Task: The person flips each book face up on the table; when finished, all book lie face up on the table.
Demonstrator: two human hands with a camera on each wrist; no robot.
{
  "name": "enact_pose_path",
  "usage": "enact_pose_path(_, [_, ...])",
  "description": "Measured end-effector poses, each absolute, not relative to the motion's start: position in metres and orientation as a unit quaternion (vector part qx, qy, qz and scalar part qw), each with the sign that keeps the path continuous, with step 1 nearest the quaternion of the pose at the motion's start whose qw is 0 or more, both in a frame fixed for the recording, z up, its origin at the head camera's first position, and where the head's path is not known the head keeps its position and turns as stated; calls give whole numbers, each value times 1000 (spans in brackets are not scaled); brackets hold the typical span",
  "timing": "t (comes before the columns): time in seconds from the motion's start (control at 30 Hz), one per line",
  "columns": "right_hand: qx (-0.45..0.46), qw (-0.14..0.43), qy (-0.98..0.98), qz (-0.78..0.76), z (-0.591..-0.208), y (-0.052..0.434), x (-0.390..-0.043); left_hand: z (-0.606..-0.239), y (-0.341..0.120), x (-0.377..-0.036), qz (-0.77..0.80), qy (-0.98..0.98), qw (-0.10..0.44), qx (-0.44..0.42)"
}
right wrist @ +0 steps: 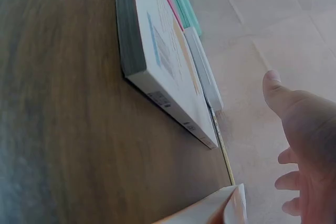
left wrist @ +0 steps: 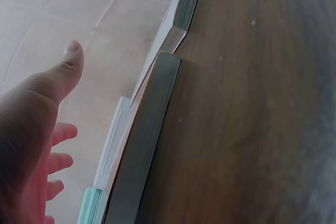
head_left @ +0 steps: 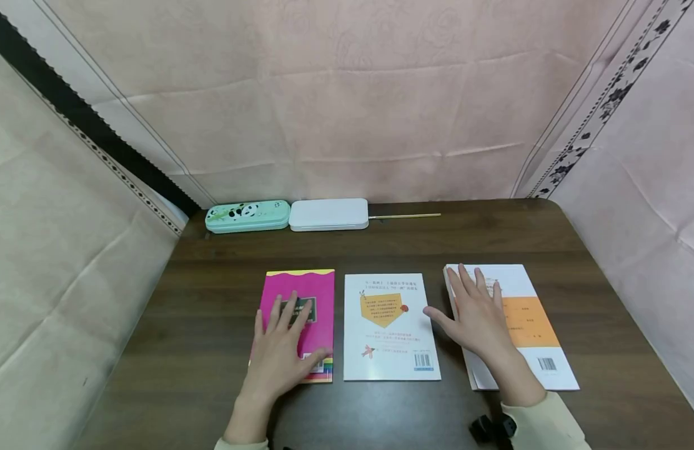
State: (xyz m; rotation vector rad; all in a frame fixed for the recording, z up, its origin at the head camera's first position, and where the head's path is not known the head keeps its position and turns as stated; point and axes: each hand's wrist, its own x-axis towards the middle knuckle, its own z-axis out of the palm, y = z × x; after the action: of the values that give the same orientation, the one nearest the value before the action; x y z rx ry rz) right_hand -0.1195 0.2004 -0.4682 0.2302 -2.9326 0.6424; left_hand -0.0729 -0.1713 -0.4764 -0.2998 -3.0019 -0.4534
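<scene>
My left hand [head_left: 280, 356] is over a pink book [head_left: 324, 328], fingers spread and overlapping its cover in the head view. Its thumb [left wrist: 65, 72] and fingertips show at the left of the left wrist view, with nothing between them. In the middle lies a white book [head_left: 388, 340] with a yellow pennant shape and a barcode. Over a white book with an orange band [head_left: 532, 322] on the right, my right hand [head_left: 481, 322] has its fingers spread too. Its thumb [right wrist: 278, 93] points toward the middle book and grips nothing.
A mint panda pencil case [head_left: 248, 217] and a white case [head_left: 328, 215] stand side by side at the table's back edge. A thin gold stick [head_left: 405, 216] extends right from the white case. Light cloth [head_left: 352, 112] hangs behind and at both sides of the dark wooden table [head_left: 178, 350].
</scene>
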Motion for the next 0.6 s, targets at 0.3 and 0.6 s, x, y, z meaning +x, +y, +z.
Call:
enact_pose_path(0.3, [75,65,-969,227,-469,202,-119,-477,-169,-72,-163,-982,37,-90])
enact_pose_path(0.6, [77,68,-968,229,-470,203,-120,-475,-175,-70,-149,-982,60,-101])
